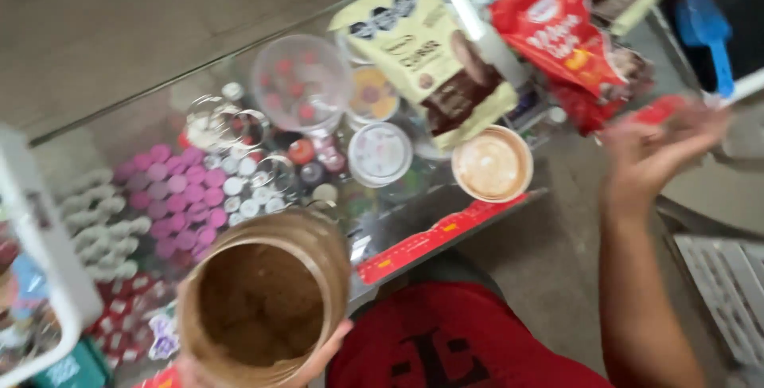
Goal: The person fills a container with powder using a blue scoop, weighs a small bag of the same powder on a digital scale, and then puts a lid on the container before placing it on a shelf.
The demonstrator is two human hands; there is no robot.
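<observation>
My left hand (318,352) grips a large open jar (263,300) of brown paste at the bottom left; only fingertips show under its rim. My right hand (656,153) is raised at the right, blurred, its fingers around a small red object (660,108), close to a red snack bag (569,34). A round tub with a tan top (492,165) stands on the shelf between both hands. A pale yellow bag with dark print (430,50) lies behind it.
A glass shelf with a red price strip (434,237) carries several small jars, pink-capped bottles (175,197), white bottles (99,221) and a clear domed container (301,84). A white bar (40,237) runs at left. A blue scoop (708,30) is at top right.
</observation>
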